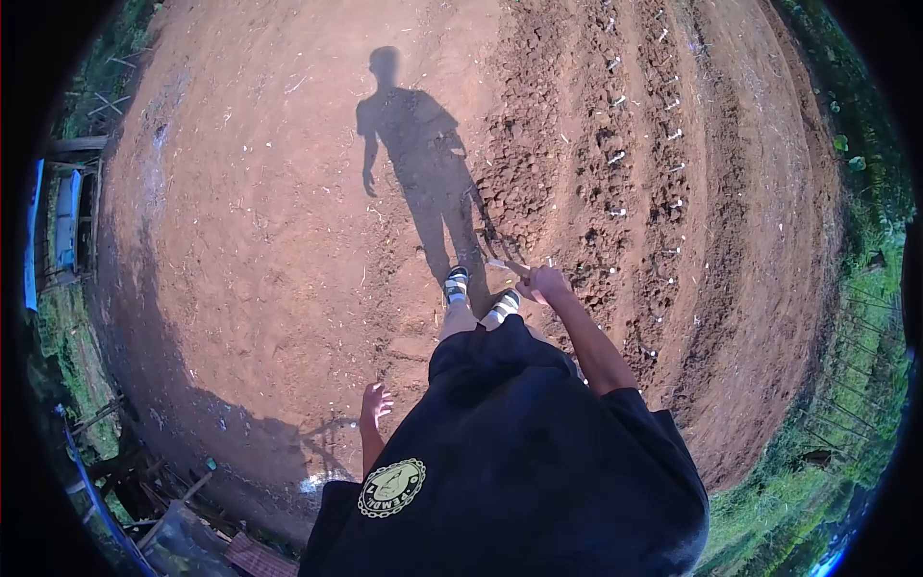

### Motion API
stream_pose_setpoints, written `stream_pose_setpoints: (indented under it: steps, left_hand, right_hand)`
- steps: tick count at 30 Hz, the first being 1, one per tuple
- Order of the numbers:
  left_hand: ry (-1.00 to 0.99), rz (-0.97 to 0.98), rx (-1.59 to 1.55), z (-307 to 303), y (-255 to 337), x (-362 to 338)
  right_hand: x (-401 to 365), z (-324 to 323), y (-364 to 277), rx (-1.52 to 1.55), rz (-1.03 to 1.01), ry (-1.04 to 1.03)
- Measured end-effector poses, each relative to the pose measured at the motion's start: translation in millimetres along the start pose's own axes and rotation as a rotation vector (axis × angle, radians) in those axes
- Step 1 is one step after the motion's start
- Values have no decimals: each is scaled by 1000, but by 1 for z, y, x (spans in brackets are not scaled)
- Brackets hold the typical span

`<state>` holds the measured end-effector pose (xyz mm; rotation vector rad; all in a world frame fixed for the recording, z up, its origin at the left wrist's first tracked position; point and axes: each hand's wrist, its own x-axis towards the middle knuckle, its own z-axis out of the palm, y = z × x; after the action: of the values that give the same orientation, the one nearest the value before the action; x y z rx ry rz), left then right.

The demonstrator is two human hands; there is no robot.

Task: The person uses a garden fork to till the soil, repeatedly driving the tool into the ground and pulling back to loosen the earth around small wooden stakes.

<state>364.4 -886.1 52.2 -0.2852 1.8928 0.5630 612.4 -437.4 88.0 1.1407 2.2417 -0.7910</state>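
My right hand (pixel 545 286) is closed around the wooden handle of a tool (pixel 511 266), held low beside my right leg. The handle's pale end points forward and left; the working end cannot be made out. My left hand (pixel 378 399) hangs at my left side above bare soil, its fingers loosely apart and holding nothing. Both feet, in striped sandals (pixel 457 284), stand on the reddish ground close to the edge of the dug soil.
Loosened soil (pixel 524 144) runs ahead on the right. Beyond it lie long furrows (pixel 615 154) dotted with small white pieces. Flat brown ground (pixel 269 221) spreads to the left. Grass (pixel 846 385) borders the right, and a wooden structure (pixel 72 212) stands at the far left.
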Motion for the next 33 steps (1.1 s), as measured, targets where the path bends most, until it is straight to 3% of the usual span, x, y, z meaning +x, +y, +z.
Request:
stream_pose_setpoints:
  steps: [3,5,9,12,19,23,29,33]
  left_hand:
    - [5,-72,-94,3,4,-8]
    - [89,55,-163,7,5,-14]
    - [67,3,-150,14,-6,-5]
    - [38,-8,-114,23,-14,-7]
    - [36,65,-155,30,-26,-22]
    - [23,27,-215,28,-58,-27]
    - [76,78,22,53,-14,-85]
    - [-2,76,64,39,-47,-39]
  right_hand:
    - [-22,-21,-20,-1,-55,-94]
    - [-43,-28,-29,-58,-70,1]
    - [-52,-49,-34,-65,-46,-31]
    - [-21,0,-21,-73,-118,42]
    - [-22,3,-10,-2,-69,48]
    - [-59,-47,-25,-39,-65,104]
    - [-60,-37,-16,26,-107,285]
    - [-62,-34,-14,103,-55,303]
